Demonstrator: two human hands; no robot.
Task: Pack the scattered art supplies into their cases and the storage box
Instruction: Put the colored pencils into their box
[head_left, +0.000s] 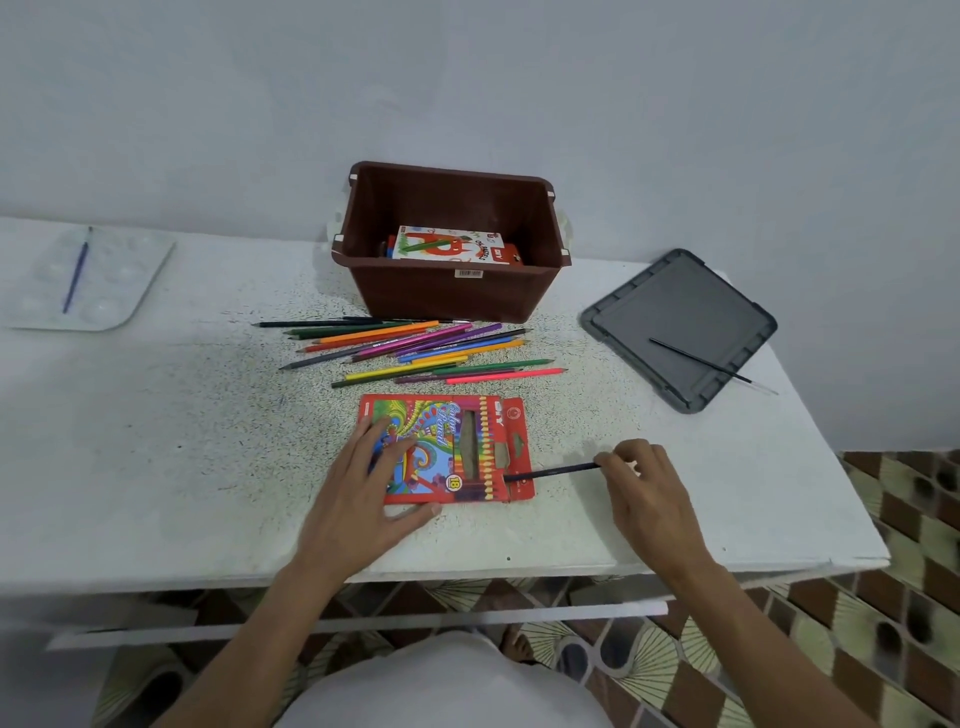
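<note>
A red colour-pencil case (467, 441) lies flat near the table's front edge. My left hand (371, 483) rests on its left half with fingers spread and straight, pressing it down. My right hand (641, 486) pinches the end of a dark pencil (553, 472) whose tip sits at the case's open right end. Several loose coloured pencils (410, 348) lie scattered between the case and a brown storage box (452, 291). Inside the box lie flat packs of supplies (447, 244).
A grey box lid (680, 322) lies at the right with a thin black brush (711, 366) across it. A clear paint palette (83, 280) with a blue brush (77, 273) sits at the far left. The white table (156, 441) ends just below my hands.
</note>
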